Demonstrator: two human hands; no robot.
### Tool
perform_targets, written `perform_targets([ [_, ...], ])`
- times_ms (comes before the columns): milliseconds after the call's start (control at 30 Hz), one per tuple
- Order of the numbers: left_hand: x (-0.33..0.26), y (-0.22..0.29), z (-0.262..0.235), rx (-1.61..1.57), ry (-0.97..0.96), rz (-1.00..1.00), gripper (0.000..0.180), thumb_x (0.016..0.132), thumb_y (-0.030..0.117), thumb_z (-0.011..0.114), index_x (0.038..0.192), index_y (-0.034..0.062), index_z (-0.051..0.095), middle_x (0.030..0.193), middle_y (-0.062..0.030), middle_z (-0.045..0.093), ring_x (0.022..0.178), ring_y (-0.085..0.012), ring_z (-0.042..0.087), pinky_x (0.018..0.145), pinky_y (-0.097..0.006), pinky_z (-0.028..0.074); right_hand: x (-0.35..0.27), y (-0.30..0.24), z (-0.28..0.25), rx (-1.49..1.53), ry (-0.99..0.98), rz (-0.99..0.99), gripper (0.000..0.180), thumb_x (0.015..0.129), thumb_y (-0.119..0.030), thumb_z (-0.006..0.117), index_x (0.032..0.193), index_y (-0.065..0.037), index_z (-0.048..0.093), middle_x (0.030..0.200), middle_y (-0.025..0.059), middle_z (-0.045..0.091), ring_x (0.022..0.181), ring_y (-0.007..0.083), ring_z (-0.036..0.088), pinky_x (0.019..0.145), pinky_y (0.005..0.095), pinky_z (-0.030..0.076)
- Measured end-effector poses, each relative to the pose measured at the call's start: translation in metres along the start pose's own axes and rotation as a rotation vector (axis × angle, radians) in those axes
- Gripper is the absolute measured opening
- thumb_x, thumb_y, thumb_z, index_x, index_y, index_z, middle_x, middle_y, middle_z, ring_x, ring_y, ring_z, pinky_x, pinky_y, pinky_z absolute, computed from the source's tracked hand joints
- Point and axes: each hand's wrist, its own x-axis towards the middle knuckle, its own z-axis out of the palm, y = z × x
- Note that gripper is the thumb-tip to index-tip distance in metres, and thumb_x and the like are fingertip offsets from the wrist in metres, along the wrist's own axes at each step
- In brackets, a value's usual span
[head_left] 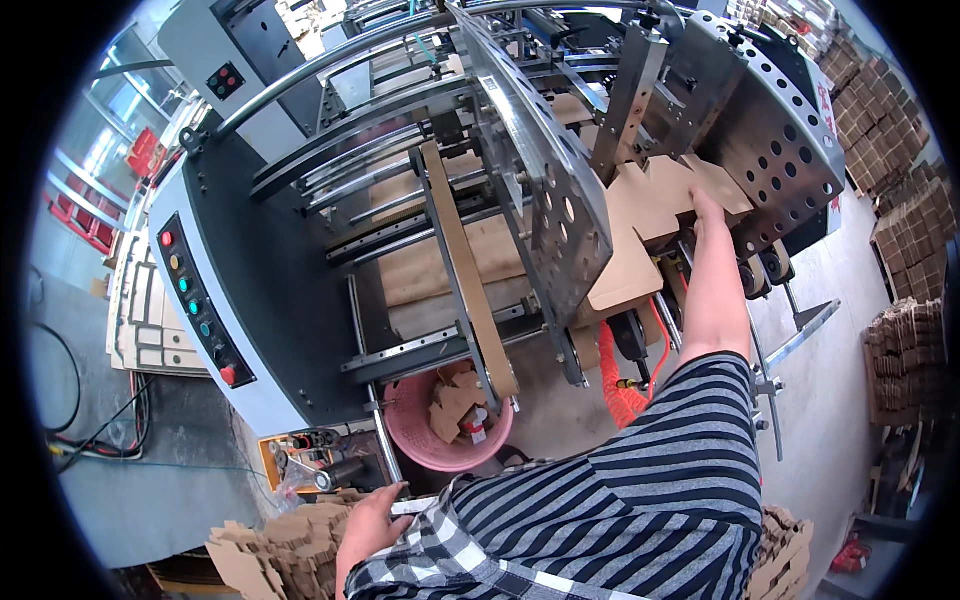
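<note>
My right hand (pixel 707 207) reaches far forward into the machine's outlet, at the near edge of a brown die-cut cardboard blank (pixel 650 197). The thumb lies on top of the board; the other fingers are mostly hidden, seemingly under it. Another flat brown cardboard piece (pixel 617 272) lies lower, between the perforated metal guard plates (pixel 572 215). Low at my left side is my left hand (pixel 370 525), its thumb and forefinger apart, beside the near end of a metal rod (pixel 380 430). Nothing shows between its fingers.
A pink basket (pixel 403 440) with cardboard scraps stands under the machine's belt (pixel 462 270). A button panel (pixel 198 300) is at left. An orange coiled hose (pixel 618 385) hangs near my right arm. Cardboard stacks (pixel 290 550) lie near me; more bundles (pixel 880 110) line the right.
</note>
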Motion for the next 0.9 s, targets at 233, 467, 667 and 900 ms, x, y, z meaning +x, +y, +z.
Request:
perform_targets([
  [233, 0.007, 0.008, 0.0, 0.011, -0.008, 0.041, 0.058, 0.072, 0.018, 0.073, 0.124, 0.0045, 0.052, 0.114, -0.0191, 0.06, 0.104, -0.0367, 0.057, 0.089, -0.041, 0.046, 0.029, 0.022, -0.029, 0.089, -0.097, 0.029, 0.069, 0.081, -0.042, 0.069, 0.135, -0.006, 0.046, 0.134, 0.0114, 0.051, 0.124, 0.0278, 0.045, 0.101, 0.0423, 0.035],
  [467, 0.013, 0.001, 0.009, 0.033, -0.057, 0.07, 0.056, 0.072, 0.018, 0.073, 0.123, 0.0027, 0.053, 0.113, -0.0193, 0.059, 0.103, -0.0371, 0.058, 0.089, -0.041, 0.046, -0.031, -0.028, -0.012, 0.011, -0.018, 0.071, 0.069, 0.075, -0.04, 0.073, 0.128, -0.001, 0.052, 0.128, 0.0138, 0.054, 0.119, 0.0248, 0.048, 0.099, 0.0357, 0.037],
  [667, 0.007, 0.02, -0.011, 0.08, 0.058, 0.095, 0.056, 0.071, 0.016, 0.074, 0.121, 0.0027, 0.054, 0.112, -0.0188, 0.06, 0.102, -0.0378, 0.057, 0.09, -0.042, 0.046, -0.012, -0.014, -0.028, -0.245, 0.15, -0.182, 0.074, 0.069, -0.051, 0.072, 0.119, 0.0, 0.059, 0.113, 0.0182, 0.062, 0.104, 0.0293, 0.057, 0.089, 0.0375, 0.043],
  [900, -0.039, 0.007, -0.031, 0.134, 0.379, 0.224, 0.054, 0.075, 0.02, 0.069, 0.124, 0.006, 0.051, 0.106, -0.0149, 0.061, 0.097, -0.0343, 0.057, 0.083, -0.044, 0.044, -0.139, -0.202, -0.078, -0.397, -0.093, -1.122, 0.036, 0.093, -0.021, 0.047, 0.113, 0.004, 0.062, 0.12, 0.018, 0.06, 0.107, 0.0272, 0.059, 0.099, 0.0333, 0.041],
])
